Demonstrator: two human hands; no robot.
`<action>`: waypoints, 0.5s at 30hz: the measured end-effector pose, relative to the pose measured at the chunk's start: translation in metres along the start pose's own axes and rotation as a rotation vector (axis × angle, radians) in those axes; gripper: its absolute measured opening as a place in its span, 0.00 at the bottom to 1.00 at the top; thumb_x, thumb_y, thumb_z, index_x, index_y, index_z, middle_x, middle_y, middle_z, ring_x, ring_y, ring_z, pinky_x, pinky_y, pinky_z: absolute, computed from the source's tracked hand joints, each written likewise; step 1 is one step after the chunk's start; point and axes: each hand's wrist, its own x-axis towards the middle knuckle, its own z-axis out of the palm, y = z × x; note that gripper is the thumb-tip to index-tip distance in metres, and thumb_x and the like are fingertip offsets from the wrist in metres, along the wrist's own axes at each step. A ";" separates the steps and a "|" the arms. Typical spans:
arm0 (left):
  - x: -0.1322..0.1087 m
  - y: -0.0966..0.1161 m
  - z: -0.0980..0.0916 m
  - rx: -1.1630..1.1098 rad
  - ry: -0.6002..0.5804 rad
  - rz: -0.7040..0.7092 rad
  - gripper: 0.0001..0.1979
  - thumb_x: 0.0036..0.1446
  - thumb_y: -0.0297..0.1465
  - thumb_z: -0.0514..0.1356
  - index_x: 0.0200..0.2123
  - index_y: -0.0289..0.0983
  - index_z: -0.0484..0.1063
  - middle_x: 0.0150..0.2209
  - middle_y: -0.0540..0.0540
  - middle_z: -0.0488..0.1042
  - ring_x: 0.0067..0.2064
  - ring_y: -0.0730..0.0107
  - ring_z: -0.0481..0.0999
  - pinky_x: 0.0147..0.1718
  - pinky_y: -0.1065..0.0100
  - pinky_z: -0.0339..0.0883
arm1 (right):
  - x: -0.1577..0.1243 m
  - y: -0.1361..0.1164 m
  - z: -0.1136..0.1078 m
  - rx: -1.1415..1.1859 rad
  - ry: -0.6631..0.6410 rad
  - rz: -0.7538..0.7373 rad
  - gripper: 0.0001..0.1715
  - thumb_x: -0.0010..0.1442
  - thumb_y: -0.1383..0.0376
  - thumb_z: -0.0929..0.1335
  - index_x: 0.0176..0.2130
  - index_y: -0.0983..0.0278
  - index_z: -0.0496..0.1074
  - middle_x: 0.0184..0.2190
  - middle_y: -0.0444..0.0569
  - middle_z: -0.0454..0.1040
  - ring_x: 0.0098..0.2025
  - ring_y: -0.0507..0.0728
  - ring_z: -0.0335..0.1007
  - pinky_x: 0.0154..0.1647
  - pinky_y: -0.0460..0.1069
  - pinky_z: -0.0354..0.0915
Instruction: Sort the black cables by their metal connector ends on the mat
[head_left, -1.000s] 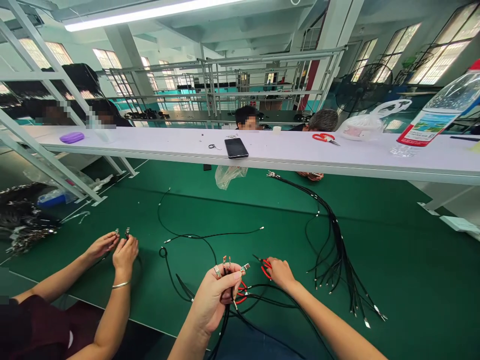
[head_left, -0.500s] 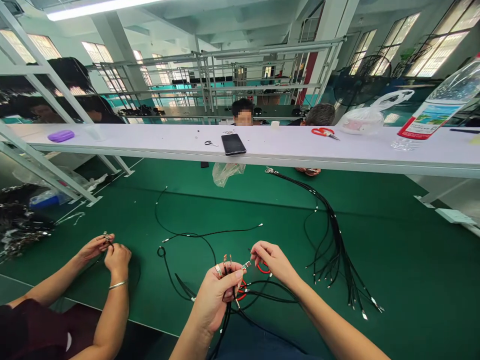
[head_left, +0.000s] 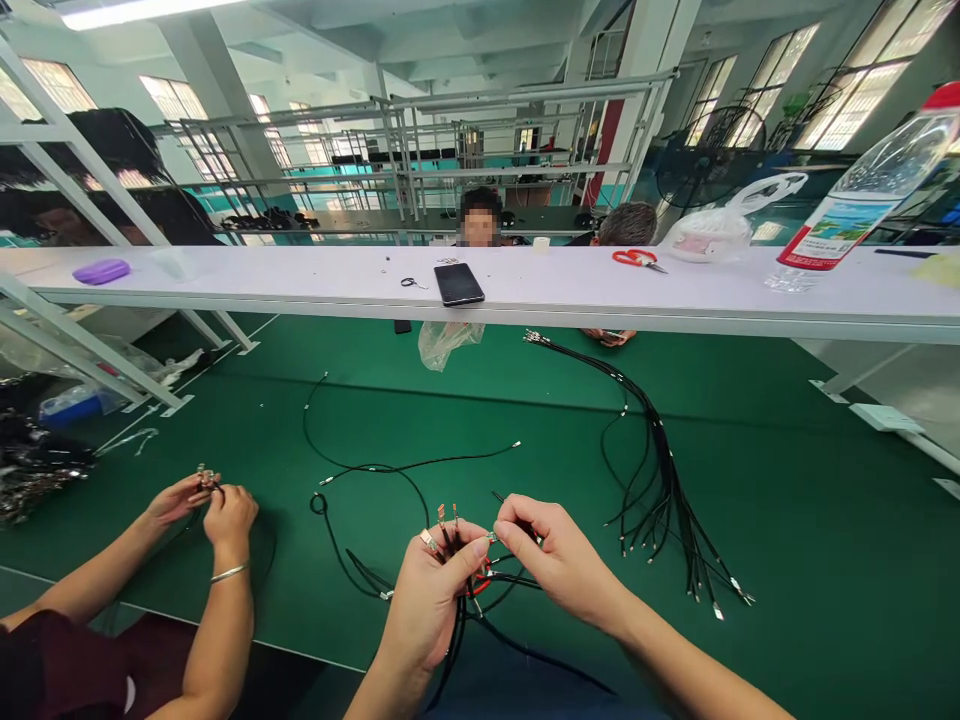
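Note:
My left hand [head_left: 442, 580] is closed around several thin black cables [head_left: 448, 650], whose small metal connectors [head_left: 441, 515] stick up above the fingers. One more connector [head_left: 491, 537] shows at the tip of the left thumb. My right hand [head_left: 551, 550] is closed, with thumb and finger pinched at that connector. A thin dark tip [head_left: 498, 496] pokes out above the right fingers; what it belongs to is hidden. Part of a red loop handle [head_left: 481, 582] shows behind the left hand, mostly covered by hand and cables.
A bundle of black cables [head_left: 660, 440] lies to the right on the green table [head_left: 555, 460]. Loose cables [head_left: 375, 468] lie to the left. A co-worker's hands [head_left: 217, 510] hold small parts farther left. Across the back, a white shelf [head_left: 330, 285] carries a phone [head_left: 458, 284], red-handled scissors [head_left: 637, 259] and a bottle [head_left: 847, 220].
My right hand has come in against the connector at my left thumb, its fingers now pinched there. The red loop beside the right hand is now out of sight. The view has shifted slightly.

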 end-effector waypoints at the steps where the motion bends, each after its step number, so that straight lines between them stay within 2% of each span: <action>1: 0.000 0.000 0.000 0.002 -0.004 0.005 0.12 0.40 0.33 0.67 0.24 0.31 0.69 0.22 0.52 0.64 0.23 0.83 0.60 0.22 0.78 0.55 | -0.001 -0.001 0.001 -0.028 0.021 -0.019 0.14 0.60 0.64 0.59 0.24 0.66 0.58 0.20 0.41 0.56 0.24 0.48 0.49 0.25 0.44 0.48; 10: 0.001 0.002 -0.002 0.051 -0.029 -0.014 0.11 0.41 0.33 0.66 0.24 0.31 0.70 0.20 0.51 0.63 0.22 0.83 0.59 0.21 0.78 0.52 | -0.006 0.003 0.010 -0.235 0.145 -0.221 0.13 0.61 0.68 0.57 0.25 0.65 0.55 0.23 0.45 0.59 0.28 0.50 0.52 0.29 0.45 0.50; 13: 0.001 0.002 -0.002 0.035 -0.038 -0.029 0.12 0.40 0.33 0.66 0.24 0.31 0.69 0.20 0.51 0.63 0.22 0.83 0.59 0.21 0.78 0.51 | -0.007 0.003 0.010 -0.243 0.155 -0.219 0.13 0.61 0.67 0.57 0.25 0.65 0.55 0.23 0.45 0.59 0.28 0.50 0.52 0.29 0.45 0.50; 15: 0.001 0.002 -0.001 0.024 -0.053 -0.051 0.12 0.40 0.34 0.66 0.24 0.31 0.69 0.20 0.51 0.63 0.22 0.84 0.58 0.21 0.78 0.49 | -0.007 0.001 0.007 -0.171 0.135 -0.150 0.13 0.61 0.66 0.57 0.25 0.66 0.56 0.22 0.44 0.58 0.26 0.50 0.52 0.27 0.45 0.50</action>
